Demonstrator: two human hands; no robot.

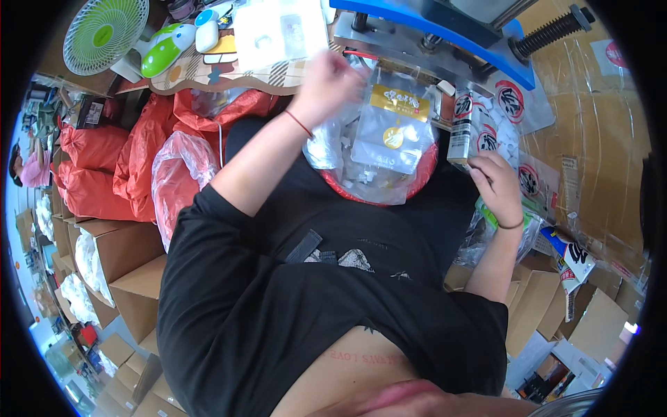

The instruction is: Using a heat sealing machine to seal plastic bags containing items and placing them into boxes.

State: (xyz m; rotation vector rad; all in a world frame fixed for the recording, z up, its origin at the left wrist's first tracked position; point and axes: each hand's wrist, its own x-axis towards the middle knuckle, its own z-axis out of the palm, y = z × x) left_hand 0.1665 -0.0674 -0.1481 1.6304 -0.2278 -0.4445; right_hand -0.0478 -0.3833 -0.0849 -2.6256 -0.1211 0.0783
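At the middle of the scene, clear printed bags (pixel 323 149) lay heaped in a red-rimmed basin (pixel 347 197). The uppermost bag (pixel 393 128), marked with gold panels, ran lengthwise from far to near, its far end leaning slightly right.

The left hand (pixel 330 90) was much the nearer to it, raised just off its far left corner, so that the bag lay to the right and on the near side of those fingers. They looked curled, but blur hid the tips, and whether they pinched anything could not be told.

Well to the right, beyond the basin's edge, the right hand (pixel 497 186) was by the near end of a slim printed carton (pixel 460 132), whose long axis also ran far to near. Its fingers were bent; whether they gripped the carton or only rested beside it could not be made out.

Farther off stood a machine with a blue plate (pixel 399 17); to its left was a patterned mat (pixel 278 82). Red sacks (pixel 94 181) filled the left side.
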